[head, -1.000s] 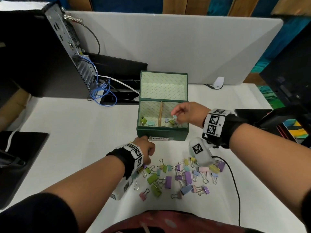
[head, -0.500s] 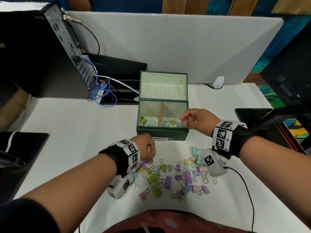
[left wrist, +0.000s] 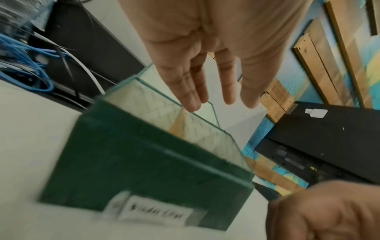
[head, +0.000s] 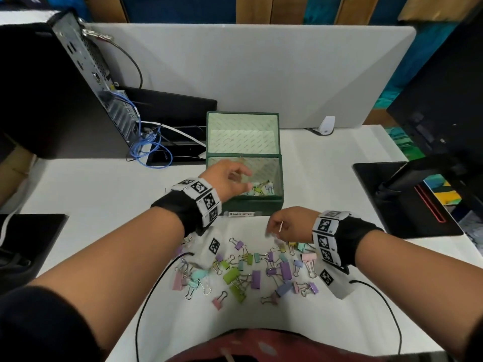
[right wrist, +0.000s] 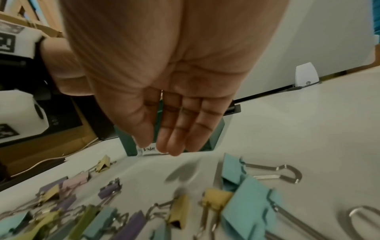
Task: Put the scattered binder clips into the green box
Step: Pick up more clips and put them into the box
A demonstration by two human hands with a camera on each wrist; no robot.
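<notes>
- Now the left hand (head: 227, 178) hovers over the dark green lidded cardboard box (head: 252, 203), grip apart, fingers straight.
- Right hand (head: 290, 223) hangs above the scattered pastel metal binder clips (head: 251, 267) on the white table (head: 91, 194), grip apart, holding nothing.

Head view: camera sits high above the near edge of the counter (head: 78, 194), facing forward and down; it takes in both forearms, the green box (head: 251, 205) at mid-counter and the binder clips (head: 248, 267) toward the near edge.

Left wrist view: camera looks along the left hand (left wrist: 207, 53), close to the green box (left wrist: 131, 164), facing the counter's far edge; picture blurred.

Right wrist view: camera sits low, very near the binder clips (right wrist: 242, 209), looking along the right hand (right wrist: 164, 81) toward the far edge.

All 3 views share the green box (right wrist: 216, 134) and its front label (head: 241, 213).
</notes>
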